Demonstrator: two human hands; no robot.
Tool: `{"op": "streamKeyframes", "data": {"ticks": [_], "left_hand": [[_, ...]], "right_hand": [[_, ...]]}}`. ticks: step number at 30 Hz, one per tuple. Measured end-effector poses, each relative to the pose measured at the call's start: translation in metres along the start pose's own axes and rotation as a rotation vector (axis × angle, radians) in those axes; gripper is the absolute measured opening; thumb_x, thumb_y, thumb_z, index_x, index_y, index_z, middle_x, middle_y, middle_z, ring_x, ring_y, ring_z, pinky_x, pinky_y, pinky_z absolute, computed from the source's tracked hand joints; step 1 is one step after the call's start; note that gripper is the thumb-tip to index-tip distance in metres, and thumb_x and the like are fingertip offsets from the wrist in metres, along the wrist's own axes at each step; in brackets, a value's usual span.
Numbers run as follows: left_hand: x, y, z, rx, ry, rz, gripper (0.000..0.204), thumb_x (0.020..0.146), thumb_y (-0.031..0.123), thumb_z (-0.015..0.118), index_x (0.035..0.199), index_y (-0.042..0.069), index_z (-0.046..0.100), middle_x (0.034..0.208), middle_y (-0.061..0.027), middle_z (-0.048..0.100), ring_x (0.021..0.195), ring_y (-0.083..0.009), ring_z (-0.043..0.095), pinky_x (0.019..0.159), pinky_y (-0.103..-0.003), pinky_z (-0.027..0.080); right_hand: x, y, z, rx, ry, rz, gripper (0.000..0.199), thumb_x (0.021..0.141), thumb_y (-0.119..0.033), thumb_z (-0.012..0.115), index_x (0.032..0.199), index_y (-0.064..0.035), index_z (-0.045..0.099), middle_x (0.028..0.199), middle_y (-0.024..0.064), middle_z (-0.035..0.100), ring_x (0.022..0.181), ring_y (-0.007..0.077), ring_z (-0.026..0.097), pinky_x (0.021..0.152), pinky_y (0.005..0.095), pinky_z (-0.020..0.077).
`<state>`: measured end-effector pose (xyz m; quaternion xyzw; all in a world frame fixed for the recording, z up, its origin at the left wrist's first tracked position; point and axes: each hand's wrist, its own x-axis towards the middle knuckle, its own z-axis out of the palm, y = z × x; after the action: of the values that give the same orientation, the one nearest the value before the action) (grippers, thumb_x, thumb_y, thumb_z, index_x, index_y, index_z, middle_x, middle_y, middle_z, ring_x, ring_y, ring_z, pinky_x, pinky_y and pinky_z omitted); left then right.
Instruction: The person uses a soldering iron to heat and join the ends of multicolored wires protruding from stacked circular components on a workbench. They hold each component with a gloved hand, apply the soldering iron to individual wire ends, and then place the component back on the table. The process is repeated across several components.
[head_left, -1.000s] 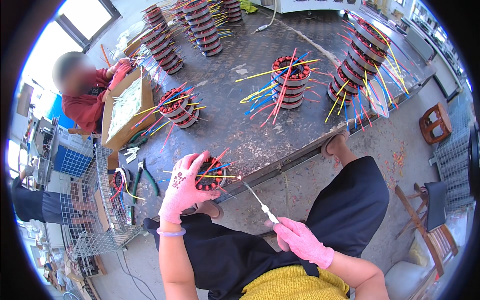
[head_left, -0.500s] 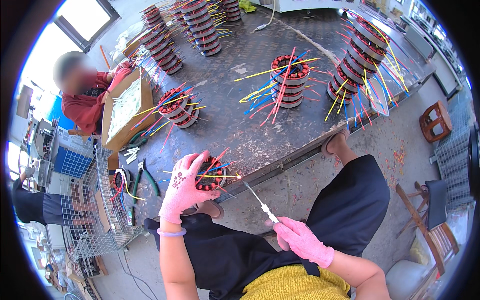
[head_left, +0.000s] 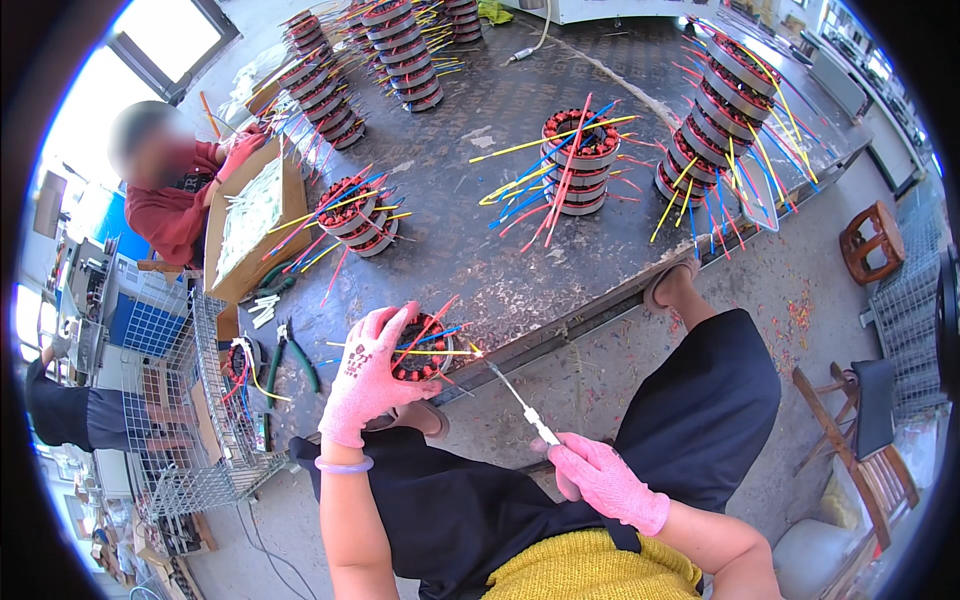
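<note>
My left hand [head_left: 370, 375], in a pink glove, is closed around the side of a stator [head_left: 420, 360] at the table's near edge. Red, blue and yellow wires stick out of its red-and-black windings. In my gloved right hand [head_left: 603, 478] I grip a thin torch [head_left: 535, 420] with a white handle and a slim metal stem. Its tip glows orange, at the end of the yellow wire [head_left: 440, 351] that points right from the stator. I cannot tell whether tip and wire touch.
Stator stacks stand on the dark table [head_left: 480, 250]: a short stack [head_left: 360, 220], a middle stack [head_left: 580, 165] and a tall leaning stack [head_left: 715, 125]. Green-handled pliers [head_left: 297, 358] lie left of my left hand. Across the table's left end, a person in red [head_left: 175, 215] works by a cardboard box [head_left: 255, 220].
My hands, the stator and the torch look almost still, and the tip still glows at the yellow wire. The person in red has shifted their hands slightly.
</note>
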<state>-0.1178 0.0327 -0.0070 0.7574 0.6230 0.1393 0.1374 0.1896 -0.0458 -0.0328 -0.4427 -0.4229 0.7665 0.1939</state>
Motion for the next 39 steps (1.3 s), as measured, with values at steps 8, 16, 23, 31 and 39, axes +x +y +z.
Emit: {"op": "streamKeyframes", "data": {"ticks": [8,16,23,31,39], "left_hand": [[-0.0029,-0.0016,0.0014,0.003,0.001,-0.023,0.101,0.051,0.027,0.090,0.142,0.008,0.048,0.127,-0.0161,0.053,0.123,-0.0359,0.049,0.107,-0.044,0.038],[-0.0009,-0.0036,-0.0015,0.036,-0.012,0.100,0.100,0.051,0.024,0.089,0.142,0.009,0.048,0.135,-0.0153,0.051,0.130,-0.0359,0.044,0.119,-0.049,0.024],[-0.0004,-0.0024,-0.0027,0.035,-0.026,0.083,0.099,0.051,0.025,0.089,0.141,0.010,0.049,0.135,-0.0138,0.052,0.131,-0.0367,0.043,0.119,-0.050,0.023],[-0.0006,-0.0038,0.0009,0.030,-0.002,0.076,0.100,0.051,0.027,0.090,0.140,0.009,0.048,0.135,-0.0139,0.051,0.132,-0.0397,0.040,0.118,-0.050,0.025],[-0.0005,-0.0057,0.0001,0.023,-0.010,0.058,0.102,0.051,0.026,0.090,0.142,0.009,0.047,0.138,-0.0142,0.049,0.135,-0.0411,0.038,0.118,-0.049,0.026]], "right_hand": [[-0.0004,0.0000,-0.0005,0.016,-0.003,0.001,0.036,0.105,-0.030,0.045,0.124,-0.0036,0.060,0.067,-0.0019,0.050,0.060,0.0057,0.044,0.056,0.0232,0.0367],[0.0012,0.0022,-0.0025,0.057,0.002,0.001,0.036,0.105,-0.029,0.045,0.127,-0.0027,0.058,0.064,-0.0024,0.048,0.057,0.0055,0.043,0.054,0.0229,0.0355],[0.0023,-0.0014,0.0006,0.080,0.019,-0.002,0.036,0.104,-0.025,0.046,0.126,-0.0017,0.061,0.064,-0.0023,0.047,0.057,0.0059,0.041,0.055,0.0226,0.0347],[0.0055,0.0017,-0.0003,0.029,-0.022,-0.005,0.038,0.105,-0.031,0.044,0.127,-0.0035,0.058,0.066,-0.0023,0.050,0.059,0.0056,0.044,0.056,0.0231,0.0362],[0.0042,-0.0009,-0.0002,0.015,-0.027,-0.004,0.038,0.105,-0.030,0.044,0.129,-0.0039,0.058,0.066,-0.0021,0.050,0.059,0.0060,0.044,0.056,0.0235,0.0368]]}}
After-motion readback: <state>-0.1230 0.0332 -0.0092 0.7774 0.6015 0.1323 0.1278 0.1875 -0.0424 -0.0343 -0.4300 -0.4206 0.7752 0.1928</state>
